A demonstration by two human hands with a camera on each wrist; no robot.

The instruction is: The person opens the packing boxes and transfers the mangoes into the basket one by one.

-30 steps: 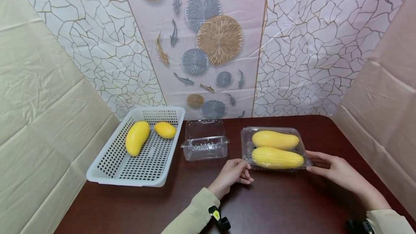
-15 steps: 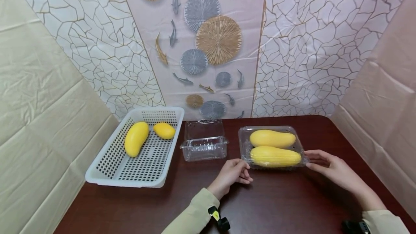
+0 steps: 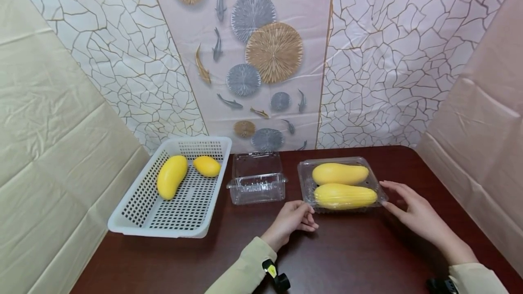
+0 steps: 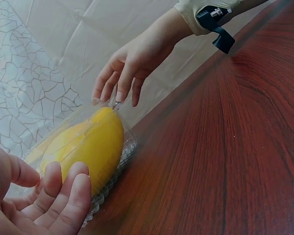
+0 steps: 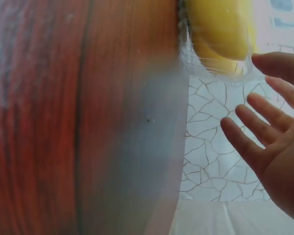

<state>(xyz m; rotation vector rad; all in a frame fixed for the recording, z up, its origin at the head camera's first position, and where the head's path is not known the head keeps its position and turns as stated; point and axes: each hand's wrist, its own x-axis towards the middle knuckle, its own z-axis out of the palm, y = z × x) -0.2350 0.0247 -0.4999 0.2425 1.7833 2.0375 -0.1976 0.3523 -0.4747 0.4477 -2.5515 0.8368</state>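
Both the right hand (image 3: pixel 416 216) and the filled clear container (image 3: pixel 306 181) have shifted slightly left since the earlier frame, while the left hand (image 3: pixel 291 219) has stayed put. Right fingers are spread wide, thumb at the container's near right corner; left fingers are curled at its near left corner, though whether they pinch the rim I cannot tell. Between them, the container sits on the table (image 3: pixel 351 257), two yellow fruits (image 3: pixel 345 196) inside. Its thin plastic is probably slick and flexible, the fruits adding weight, so the rim corners suit sliding, the base lifting. Leftward and apart stands a white basket (image 3: pixel 159 231).
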